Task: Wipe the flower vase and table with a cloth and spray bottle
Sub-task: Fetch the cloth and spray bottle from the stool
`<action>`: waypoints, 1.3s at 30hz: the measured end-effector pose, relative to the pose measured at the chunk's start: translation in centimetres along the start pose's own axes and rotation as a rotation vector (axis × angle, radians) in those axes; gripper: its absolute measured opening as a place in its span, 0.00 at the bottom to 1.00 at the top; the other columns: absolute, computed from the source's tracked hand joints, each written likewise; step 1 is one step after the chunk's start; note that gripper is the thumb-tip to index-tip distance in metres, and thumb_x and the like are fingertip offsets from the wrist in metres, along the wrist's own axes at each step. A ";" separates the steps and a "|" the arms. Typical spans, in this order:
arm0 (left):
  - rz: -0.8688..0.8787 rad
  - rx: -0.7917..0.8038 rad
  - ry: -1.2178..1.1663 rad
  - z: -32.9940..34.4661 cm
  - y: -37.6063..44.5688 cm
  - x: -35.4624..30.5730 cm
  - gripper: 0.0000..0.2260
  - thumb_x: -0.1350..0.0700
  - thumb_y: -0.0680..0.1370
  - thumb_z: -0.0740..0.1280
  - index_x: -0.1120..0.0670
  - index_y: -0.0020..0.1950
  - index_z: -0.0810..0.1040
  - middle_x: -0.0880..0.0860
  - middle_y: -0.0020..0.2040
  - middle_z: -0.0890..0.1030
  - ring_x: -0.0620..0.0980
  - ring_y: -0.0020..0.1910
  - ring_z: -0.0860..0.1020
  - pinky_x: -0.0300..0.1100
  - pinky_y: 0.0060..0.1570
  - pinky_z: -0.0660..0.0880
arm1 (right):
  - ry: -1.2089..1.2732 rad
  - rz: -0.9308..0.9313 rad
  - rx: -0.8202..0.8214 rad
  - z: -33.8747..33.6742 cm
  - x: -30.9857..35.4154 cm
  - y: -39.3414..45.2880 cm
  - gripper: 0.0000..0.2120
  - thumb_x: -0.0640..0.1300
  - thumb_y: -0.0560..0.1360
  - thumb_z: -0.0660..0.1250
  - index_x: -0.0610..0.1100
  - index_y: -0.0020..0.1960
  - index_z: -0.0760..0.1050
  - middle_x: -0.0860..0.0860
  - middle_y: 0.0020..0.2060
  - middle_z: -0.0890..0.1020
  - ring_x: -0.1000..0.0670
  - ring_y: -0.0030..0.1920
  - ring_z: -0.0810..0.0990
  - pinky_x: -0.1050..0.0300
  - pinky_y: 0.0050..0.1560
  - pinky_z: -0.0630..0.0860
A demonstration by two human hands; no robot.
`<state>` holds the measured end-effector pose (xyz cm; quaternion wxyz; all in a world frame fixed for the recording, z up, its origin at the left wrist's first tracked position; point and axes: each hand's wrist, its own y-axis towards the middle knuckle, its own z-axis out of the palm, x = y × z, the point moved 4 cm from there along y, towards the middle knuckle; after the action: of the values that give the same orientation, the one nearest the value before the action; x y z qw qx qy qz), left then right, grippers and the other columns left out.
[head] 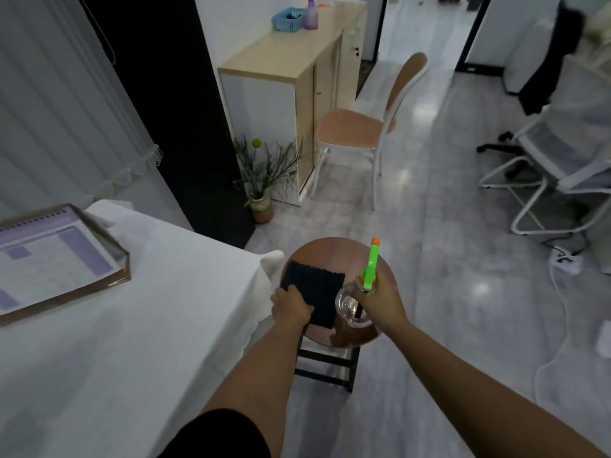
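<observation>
Left hand [292, 307] fingers pinch the dark knitted cloth [312, 292]; right hand [380, 297] fingers wrap the clear green-triggered spray bottle [358, 294] on the round wooden stool [330, 251] — pick-up under way, with lifting both towards the vase seemingly next.

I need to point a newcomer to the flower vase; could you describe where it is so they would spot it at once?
Find the pale wooden cabinet against the far wall. On the floor at its near left corner stands the flower vase, a small brownish pot. Unlike the purple bottle on the cabinet top, it holds wispy green stems and one round yellow bloom.

calendar [49, 259] — left edge cut off | spray bottle [352, 305] neck — hand-covered
</observation>
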<state>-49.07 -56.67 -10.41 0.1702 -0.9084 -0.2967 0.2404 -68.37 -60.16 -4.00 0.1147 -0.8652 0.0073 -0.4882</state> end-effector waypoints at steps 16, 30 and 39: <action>-0.065 0.170 -0.531 -3.0 -3.8 2.4 0.20 0.58 0.74 0.65 0.63 0.64 0.70 0.61 0.59 0.77 0.57 0.54 0.77 0.49 0.55 0.78 | -0.015 -0.139 0.097 1.3 3.8 -2.5 0.10 0.38 0.72 0.68 0.51 0.43 0.70 0.55 0.27 0.73 0.53 0.31 0.73 0.57 0.35 0.69; -0.328 -0.228 -1.030 -7.6 -24.3 24.3 0.24 0.57 0.77 0.64 0.54 0.70 0.59 0.58 0.64 0.72 0.57 0.54 0.78 0.39 0.31 0.79 | -0.114 -0.299 0.583 16.0 10.4 -16.7 0.12 0.52 0.62 0.65 0.47 0.40 0.80 0.47 0.29 0.83 0.46 0.30 0.81 0.54 0.36 0.76; -0.561 -0.499 -1.202 -5.9 -38.2 37.2 0.22 0.57 0.77 0.62 0.54 0.69 0.58 0.58 0.60 0.75 0.54 0.48 0.79 0.38 0.27 0.77 | -0.282 -0.433 0.824 24.4 13.0 -29.9 0.13 0.49 0.68 0.66 0.39 0.33 0.75 0.44 0.25 0.81 0.48 0.25 0.77 0.56 0.32 0.72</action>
<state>-36.99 -5.31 -0.74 -0.1807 -0.5194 -0.6085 0.5721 -43.92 -28.00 0.94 0.3433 -0.7871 -0.3825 -0.3411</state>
